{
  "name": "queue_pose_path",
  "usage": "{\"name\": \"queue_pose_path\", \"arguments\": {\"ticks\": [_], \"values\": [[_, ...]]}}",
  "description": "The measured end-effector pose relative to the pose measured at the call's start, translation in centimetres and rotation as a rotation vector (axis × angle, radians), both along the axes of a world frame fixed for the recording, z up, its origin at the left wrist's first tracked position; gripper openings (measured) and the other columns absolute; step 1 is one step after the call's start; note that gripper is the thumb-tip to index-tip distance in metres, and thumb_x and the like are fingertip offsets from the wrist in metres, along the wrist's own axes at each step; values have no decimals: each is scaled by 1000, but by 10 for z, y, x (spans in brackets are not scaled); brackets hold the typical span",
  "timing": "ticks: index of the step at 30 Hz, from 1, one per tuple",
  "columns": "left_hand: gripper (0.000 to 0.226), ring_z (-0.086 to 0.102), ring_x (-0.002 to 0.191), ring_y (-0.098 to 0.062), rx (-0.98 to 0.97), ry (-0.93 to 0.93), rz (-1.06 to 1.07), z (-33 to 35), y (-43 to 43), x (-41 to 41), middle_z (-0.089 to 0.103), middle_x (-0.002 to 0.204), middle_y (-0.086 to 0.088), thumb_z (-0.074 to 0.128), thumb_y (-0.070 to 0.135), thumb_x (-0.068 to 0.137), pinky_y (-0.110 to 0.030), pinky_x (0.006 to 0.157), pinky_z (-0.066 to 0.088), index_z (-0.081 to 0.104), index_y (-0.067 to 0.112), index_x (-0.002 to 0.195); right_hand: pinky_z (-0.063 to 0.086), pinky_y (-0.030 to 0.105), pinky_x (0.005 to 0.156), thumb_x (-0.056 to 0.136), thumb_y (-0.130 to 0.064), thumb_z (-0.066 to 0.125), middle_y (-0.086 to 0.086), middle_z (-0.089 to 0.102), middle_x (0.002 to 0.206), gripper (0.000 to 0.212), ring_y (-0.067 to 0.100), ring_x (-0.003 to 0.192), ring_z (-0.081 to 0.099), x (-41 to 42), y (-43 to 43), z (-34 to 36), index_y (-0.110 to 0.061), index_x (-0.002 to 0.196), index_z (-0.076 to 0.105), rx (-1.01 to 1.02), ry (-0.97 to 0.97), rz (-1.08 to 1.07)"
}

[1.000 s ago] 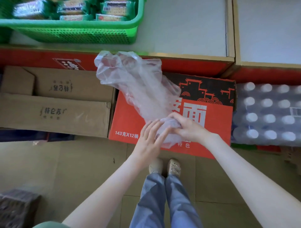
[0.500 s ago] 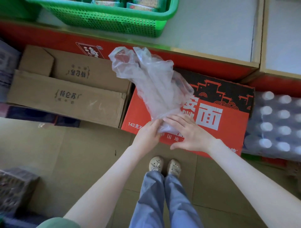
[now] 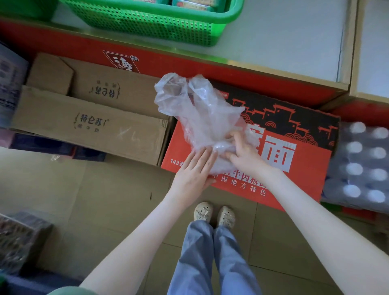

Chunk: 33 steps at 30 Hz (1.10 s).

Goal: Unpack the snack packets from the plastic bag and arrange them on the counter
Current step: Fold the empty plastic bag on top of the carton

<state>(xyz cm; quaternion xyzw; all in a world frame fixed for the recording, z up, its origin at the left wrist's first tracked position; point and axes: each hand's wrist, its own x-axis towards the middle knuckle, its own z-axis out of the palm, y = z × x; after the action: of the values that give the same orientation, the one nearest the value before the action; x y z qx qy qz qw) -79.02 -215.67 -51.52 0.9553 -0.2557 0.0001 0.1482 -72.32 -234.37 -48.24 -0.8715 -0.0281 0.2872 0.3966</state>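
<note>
- One clear plastic bag [image 3: 200,113], crumpled, is held in the air in front of the counter [image 3: 284,33], over the near-left part of a red carton [image 3: 299,179]; its open end flares up and to the left.
- The left hand [image 3: 194,171] lies flat against the bag's lower end, its four fingers straight and pressed together.
- The right hand [image 3: 247,156] grips the bag's lower part from the right, with its fingers curled into the film.
- One green basket [image 3: 147,29] stands on the far-left part of the counter. The snack packets [image 3: 195,3] lie in it, seemingly two, though the frame edge cuts them off.
- Two brown cartons [image 3: 90,126] sit on the floor, left of the red one.
- One wrapped pack of bottles [image 3: 362,166] at the right shows eight white caps.
- Two pale shoes [image 3: 214,214] stand near the red carton.
</note>
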Motion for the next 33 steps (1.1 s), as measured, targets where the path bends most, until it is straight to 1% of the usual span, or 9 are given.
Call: {"name": "queue_pose_path", "arguments": {"ticks": [3, 5, 8, 11, 13, 17, 21, 28, 33], "values": [[75, 51, 128, -30, -18, 40, 13, -7, 2, 8, 53, 138, -17, 74, 29, 79, -40, 113, 31, 41, 1, 140, 35, 43, 105, 94, -27, 54, 11, 47, 133, 49, 29, 123, 43, -17, 2, -1, -12, 138, 36, -232, -629, 184], [59, 53, 125, -32, -61, 21, 13, -8, 4, 12, 56, 134, -19, 64, 26, 85, -40, 111, 34, 49, -2, 135, 20, 43, 114, 89, -38, 54, 6, 42, 144, 59, 24, 134, 34, -24, -6, -10, -16, 141, 38, -270, -761, 454], [47, 54, 118, -33, -114, 67, 9, -1, 3, 18, 60, 127, -19, 54, 17, 87, -37, 103, 39, 54, -5, 129, 8, 40, 119, 77, -28, 74, 6, 37, 152, 82, 20, 144, 20, -26, -12, -17, -15, 147, 35, -236, -548, 545], [39, 58, 106, -36, -259, 292, 157, 27, 0, 23, 63, 117, -18, 57, 10, 91, -38, 86, 45, 51, -2, 128, 41, 53, 104, 69, 4, 74, 14, 60, 128, 68, 31, 121, 54, -17, -12, -7, -4, 133, 52, -204, -524, 397], [33, 58, 105, -30, -382, 365, 243, 36, 5, 29, 62, 116, -12, 56, 17, 96, -33, 81, 42, 51, 5, 126, 49, 42, 90, 79, -4, 71, 9, 65, 111, 52, 27, 98, 62, -9, -9, 13, -11, 127, 55, -132, -421, 293], [27, 56, 101, -29, -401, 376, 399, 38, 7, 34, 57, 110, -8, 53, 25, 97, -26, 76, 38, 56, 5, 114, 34, 26, 85, 84, -32, 71, -9, 52, 114, 43, 10, 106, 49, -1, -3, 25, -33, 116, 42, 60, 57, 13], [41, 52, 114, -38, -184, -37, 299, 20, 2, 26, 51, 127, -21, 45, -1, 87, -49, 96, 45, 44, 2, 128, 38, 34, 85, 82, -36, 73, -2, 49, 113, 54, 19, 107, 49, 0, 10, 11, -19, 115, 34, 92, -14, -198], [86, 28, 143, -33, 30, 115, 28, 2, 9, 29, 37, 150, -19, 70, 42, 79, -48, 117, 22, 36, -3, 144, 26, 46, 108, 95, -29, 52, 8, 37, 143, 52, 27, 133, 35, -9, 18, -10, -17, 141, 32, -408, -1056, 280], [73, 56, 119, -40, 60, 9, 34, 1, 5, 39, 60, 124, -26, 89, 17, 61, -50, 100, 44, 59, -11, 121, -11, 44, 119, 78, -52, 69, -7, -18, 156, 113, 17, 143, -26, -5, 1, -13, -29, 148, -17, -351, -379, 599]]}}
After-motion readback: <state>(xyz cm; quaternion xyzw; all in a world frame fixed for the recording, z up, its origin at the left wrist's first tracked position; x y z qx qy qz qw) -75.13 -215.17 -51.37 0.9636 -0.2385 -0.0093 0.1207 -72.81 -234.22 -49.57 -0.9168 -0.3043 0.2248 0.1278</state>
